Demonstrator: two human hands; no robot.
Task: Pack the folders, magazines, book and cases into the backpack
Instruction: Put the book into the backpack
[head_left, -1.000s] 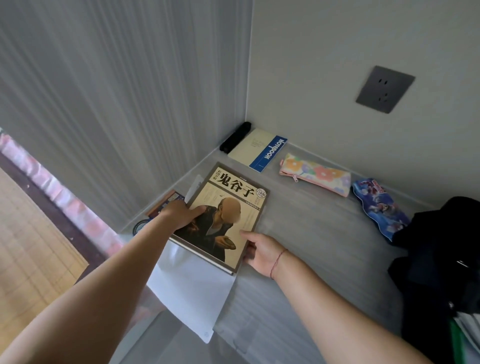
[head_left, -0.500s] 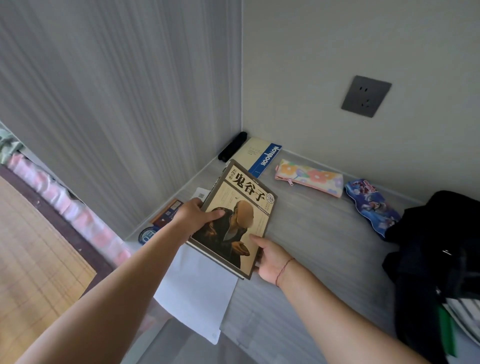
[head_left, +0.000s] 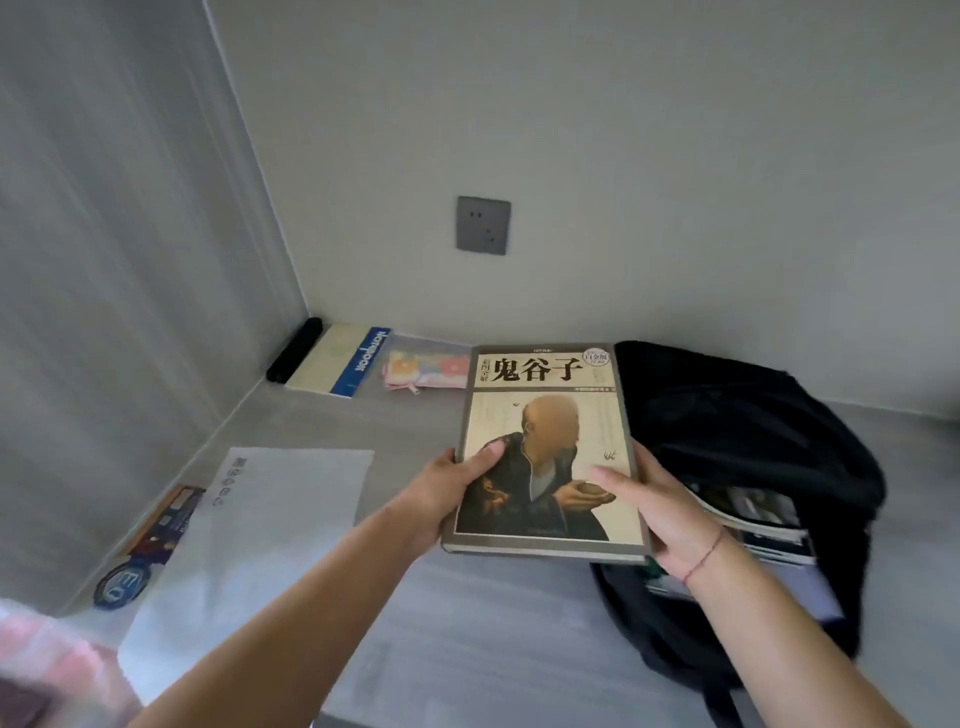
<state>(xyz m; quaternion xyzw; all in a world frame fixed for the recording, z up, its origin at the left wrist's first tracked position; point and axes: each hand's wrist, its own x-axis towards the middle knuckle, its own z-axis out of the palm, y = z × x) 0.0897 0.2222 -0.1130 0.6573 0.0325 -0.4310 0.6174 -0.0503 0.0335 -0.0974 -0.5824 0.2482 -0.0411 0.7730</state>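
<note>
A tan book (head_left: 545, 415) with a robed figure on its cover is held above the table, just left of the black backpack (head_left: 753, 441). My left hand (head_left: 452, 488) grips its lower left edge and my right hand (head_left: 660, 509) grips its lower right edge. The backpack lies open at the right, with magazines (head_left: 758, 519) showing inside. A translucent white folder (head_left: 260, 545) lies flat at the left over a colourful magazine (head_left: 156, 535). A floral pencil case (head_left: 426, 370) lies near the back wall, partly hidden by the book.
A cream and blue notebook (head_left: 343, 358) and a black cylindrical case (head_left: 293, 356) lie in the back left corner. A grey wall socket (head_left: 483, 224) is above the table. Walls close off the left and back sides.
Both hands have lifted the book off the folder and carried it right, next to the backpack. The camera view has swung right, bringing the open backpack into full view.
</note>
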